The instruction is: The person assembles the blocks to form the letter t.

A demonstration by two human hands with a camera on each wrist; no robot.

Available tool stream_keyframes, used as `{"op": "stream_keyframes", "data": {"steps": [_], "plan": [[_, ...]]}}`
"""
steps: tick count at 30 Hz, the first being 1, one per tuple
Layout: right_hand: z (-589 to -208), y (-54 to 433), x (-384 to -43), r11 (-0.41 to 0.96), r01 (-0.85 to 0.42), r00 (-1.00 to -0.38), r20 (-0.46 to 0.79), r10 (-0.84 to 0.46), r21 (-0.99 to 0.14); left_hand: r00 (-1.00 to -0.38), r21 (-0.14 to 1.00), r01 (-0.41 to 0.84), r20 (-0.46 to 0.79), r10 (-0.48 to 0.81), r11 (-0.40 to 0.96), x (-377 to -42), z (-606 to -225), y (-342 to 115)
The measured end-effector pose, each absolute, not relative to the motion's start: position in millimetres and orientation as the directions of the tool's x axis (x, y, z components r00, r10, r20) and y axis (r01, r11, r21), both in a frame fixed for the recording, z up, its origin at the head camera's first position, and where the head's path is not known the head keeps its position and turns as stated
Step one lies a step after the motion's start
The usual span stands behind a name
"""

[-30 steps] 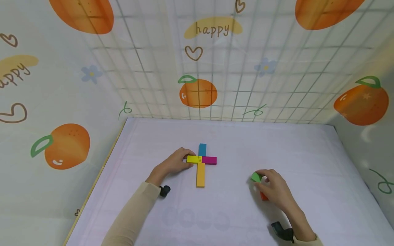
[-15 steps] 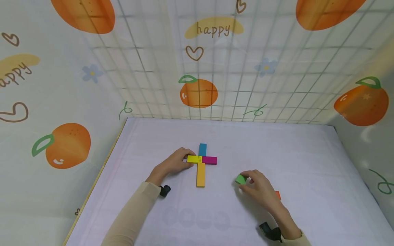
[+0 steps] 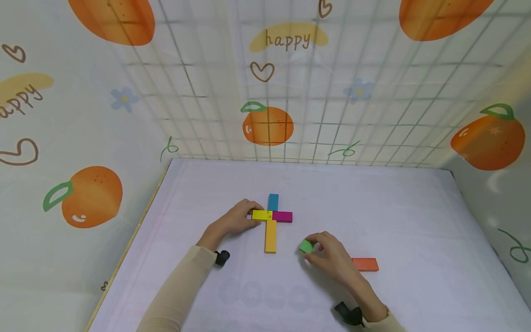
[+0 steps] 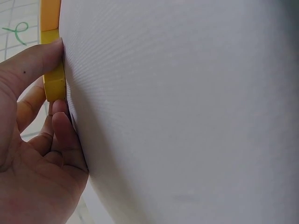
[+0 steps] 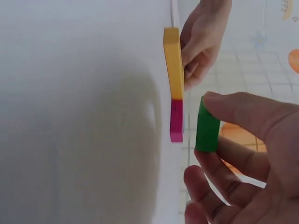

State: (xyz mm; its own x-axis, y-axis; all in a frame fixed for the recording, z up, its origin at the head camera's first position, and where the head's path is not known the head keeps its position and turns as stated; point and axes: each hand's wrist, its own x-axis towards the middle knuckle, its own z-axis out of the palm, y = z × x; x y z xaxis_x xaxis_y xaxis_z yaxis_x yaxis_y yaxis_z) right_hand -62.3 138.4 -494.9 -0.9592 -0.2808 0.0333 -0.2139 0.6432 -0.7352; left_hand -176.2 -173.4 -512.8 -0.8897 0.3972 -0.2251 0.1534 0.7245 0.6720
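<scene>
Near the table's middle, a blue block (image 3: 273,202), a yellow block (image 3: 262,215), a magenta block (image 3: 282,216) and a longer orange-yellow block (image 3: 270,236) lie together in a cross. My left hand (image 3: 241,216) pinches the yellow block's left end; in the left wrist view the thumb lies along one side of the yellow block (image 4: 55,84). My right hand (image 3: 332,256) holds a green block (image 3: 306,246) between thumb and fingers, right of the orange-yellow block. In the right wrist view the green block (image 5: 207,126) is tilted and apart from the others.
A red-orange block (image 3: 365,264) lies on the white tabletop (image 3: 415,221), partly behind the right forearm. A patterned curtain (image 3: 199,92) with oranges and grid lines rises along the table's far edge and sides.
My right hand has carried the green block leftward toward the cross, and more of the red-orange block shows behind it. The left hand and the cross of blocks look the same.
</scene>
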Motion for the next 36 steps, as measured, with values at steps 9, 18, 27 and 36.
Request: {"op": "stream_keyframes", "data": {"steps": [9,18,27,36], "plan": [[-496.5,112.4,-60.6,0.646,-0.188,-0.955,-0.017,-0.297,-0.74,-0.888,0.672,0.165,-0.217,0.406,0.722,-176.0,-512.6,-174.0],[-501.4,97.6,-58.7,0.627,-0.243,-0.932,0.001,-0.361,-0.74,-0.888,0.67,0.17,-0.214,0.408,0.722,-176.2,-512.8,-173.7],[-509.1,84.3,-55.2,0.661,-0.286,-0.921,0.011,-0.388,-0.694,-0.889,0.679,0.159,-0.218,0.402,0.717,-176.3,-512.2,-174.4],[-508.8,75.0,-55.9,0.711,-0.231,-0.928,-0.069,-0.366,-0.664,-0.889,0.687,0.148,-0.224,0.4,0.712,-177.1,-512.9,-174.4]]}}
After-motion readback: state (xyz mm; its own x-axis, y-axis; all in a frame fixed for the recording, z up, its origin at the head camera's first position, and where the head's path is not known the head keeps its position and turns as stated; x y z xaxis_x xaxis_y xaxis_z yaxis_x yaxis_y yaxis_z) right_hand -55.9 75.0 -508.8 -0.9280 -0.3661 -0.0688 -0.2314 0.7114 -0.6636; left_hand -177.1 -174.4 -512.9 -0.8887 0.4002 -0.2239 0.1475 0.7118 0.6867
